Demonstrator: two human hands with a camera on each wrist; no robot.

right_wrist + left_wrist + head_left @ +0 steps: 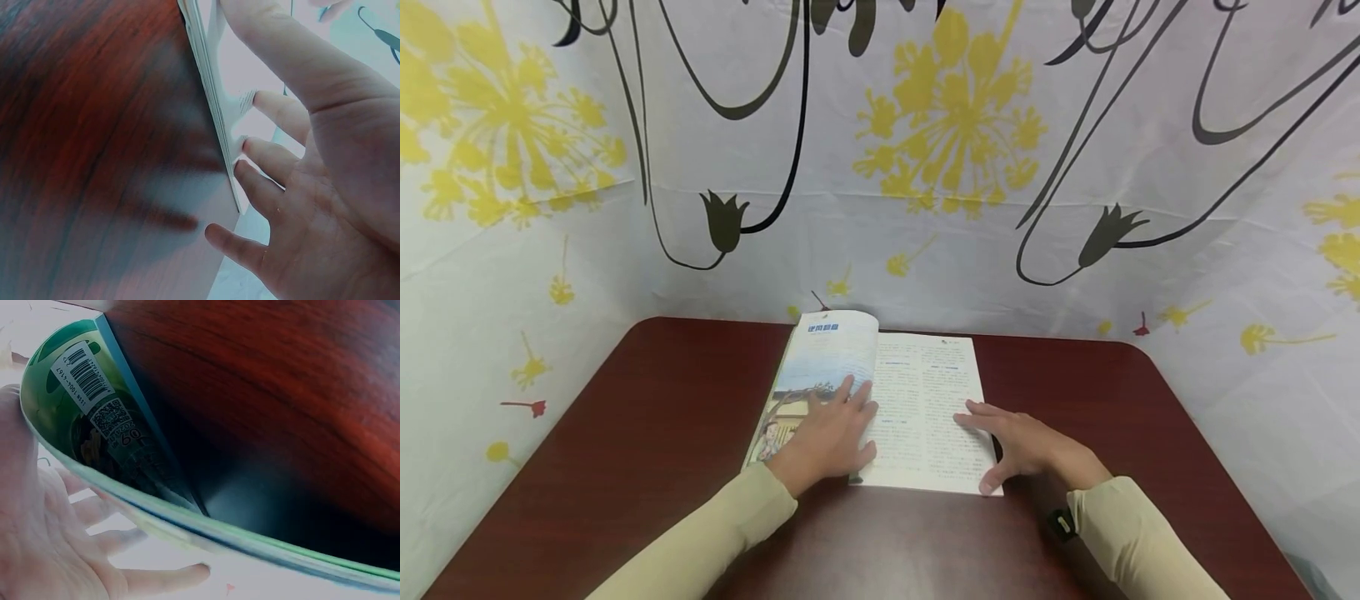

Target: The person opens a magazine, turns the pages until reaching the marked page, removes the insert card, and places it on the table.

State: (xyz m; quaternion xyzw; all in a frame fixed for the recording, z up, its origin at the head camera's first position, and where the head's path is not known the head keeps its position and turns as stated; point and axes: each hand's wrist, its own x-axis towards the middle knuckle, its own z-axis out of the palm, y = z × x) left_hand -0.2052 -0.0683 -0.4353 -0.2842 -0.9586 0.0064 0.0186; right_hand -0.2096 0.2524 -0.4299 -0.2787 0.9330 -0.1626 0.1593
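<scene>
Magazine [913, 392] open: I see left hand [829, 432] spread on bowed page [842, 354], right hand [1028, 443] wide at right edge [977, 379], probably keeping it flat.

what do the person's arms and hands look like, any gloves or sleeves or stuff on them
The left hand and right hand are bare: no gloves or rings show. The left sleeve and right sleeve are long, plain and pale beige. A small black device with a pale marking sits at the right cuff; its exact type is unclear.
</scene>
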